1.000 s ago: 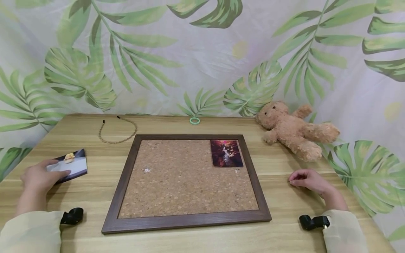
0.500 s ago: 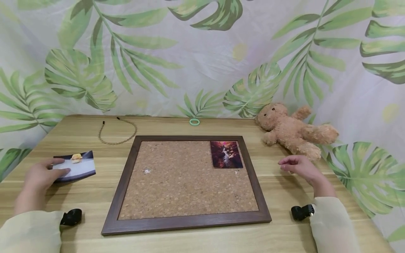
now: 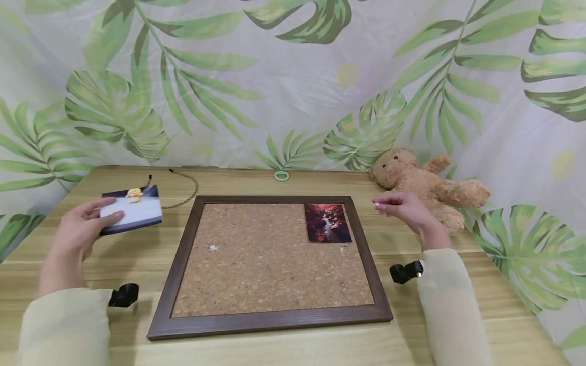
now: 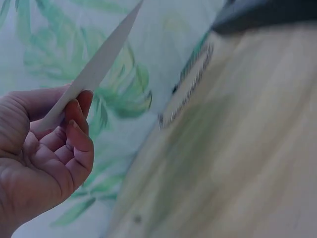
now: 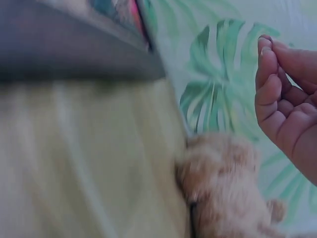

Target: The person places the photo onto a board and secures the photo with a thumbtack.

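Note:
My left hand (image 3: 87,223) holds a photo print (image 3: 137,212), thumb on its front and fingers behind. The print shows a small yellow figure on a pale ground with dark edges; its plain white back (image 4: 101,62) faces the left wrist view. It is lifted above the table and overlaps part of a cord in the head view. To the right, my right hand (image 3: 407,211) is raised beside the corkboard (image 3: 270,269), thumb and forefinger tips pressed together. A tiny pale speck shows at those fingertips; I cannot tell its kind. A dark reddish picture (image 3: 327,223) lies on the board's upper right corner.
A tan teddy bear (image 3: 412,178) lies at the back right, close behind my right hand. The twisted cord (image 3: 185,200) with black ends lies at the back left. Near the table's far edge is a green ring (image 3: 281,176). A leaf-patterned cloth (image 3: 293,91) hangs behind.
My left hand has lifted the photo print up and to the right, toward the board. The right hand has risen and moved left toward the board's upper right corner.

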Tool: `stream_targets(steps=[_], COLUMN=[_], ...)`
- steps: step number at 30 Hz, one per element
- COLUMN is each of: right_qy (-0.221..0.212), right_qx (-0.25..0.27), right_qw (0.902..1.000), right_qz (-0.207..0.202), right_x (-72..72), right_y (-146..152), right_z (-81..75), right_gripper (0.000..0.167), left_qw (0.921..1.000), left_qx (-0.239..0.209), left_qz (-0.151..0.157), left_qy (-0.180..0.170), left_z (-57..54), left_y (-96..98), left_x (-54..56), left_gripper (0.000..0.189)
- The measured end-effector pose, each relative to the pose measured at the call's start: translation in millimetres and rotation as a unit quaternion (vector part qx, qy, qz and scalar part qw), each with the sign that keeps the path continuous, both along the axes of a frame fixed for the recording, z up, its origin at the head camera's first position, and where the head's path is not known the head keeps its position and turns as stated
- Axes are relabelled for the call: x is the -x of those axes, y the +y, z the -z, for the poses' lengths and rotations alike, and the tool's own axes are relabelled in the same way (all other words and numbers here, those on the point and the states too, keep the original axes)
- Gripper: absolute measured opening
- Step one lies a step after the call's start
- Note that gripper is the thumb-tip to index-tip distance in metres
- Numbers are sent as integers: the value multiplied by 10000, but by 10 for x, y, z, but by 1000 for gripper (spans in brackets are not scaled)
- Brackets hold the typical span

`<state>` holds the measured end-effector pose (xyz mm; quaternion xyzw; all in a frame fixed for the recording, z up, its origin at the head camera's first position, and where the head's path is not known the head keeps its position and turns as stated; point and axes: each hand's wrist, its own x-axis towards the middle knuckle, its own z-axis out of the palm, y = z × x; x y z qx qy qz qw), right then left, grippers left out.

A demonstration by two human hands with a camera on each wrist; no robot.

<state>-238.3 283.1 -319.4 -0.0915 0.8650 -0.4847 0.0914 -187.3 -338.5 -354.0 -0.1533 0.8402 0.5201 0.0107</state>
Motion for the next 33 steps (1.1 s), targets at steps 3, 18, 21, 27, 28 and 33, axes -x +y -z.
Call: stream_targets(steps=[3,18,21,27,28,33], right_qy=[101,402,317,251,256,174], right_qx=[91,1629,1768,2227,2234,2195], right_qw=[9999,9854,9836,9746,9744,9754], right_qz=[27,276,184,54,66,95], right_x=[79,301,324,367,371,369], right_y=[-174,-862,-995,-1194,-1222,-1392], right_z=[-71,-78,-26,63,79,158], right_gripper=[38,28,30,29,28,27], left_qw=[9990,9939,9938,9895,9885,9858], left_qx=[-353,-655,-473,-28,11,160], left_qz=[141,686,888,1319,1373,1514], left_qy=[242,557,480,595,630,704], left_z=[-72,4,79,184,195,243], left_y=[199,1052,1175,1323,1341,1425], left_x=[74,322,349,372,374,389], left_gripper=[74,66,63,52,50,44])
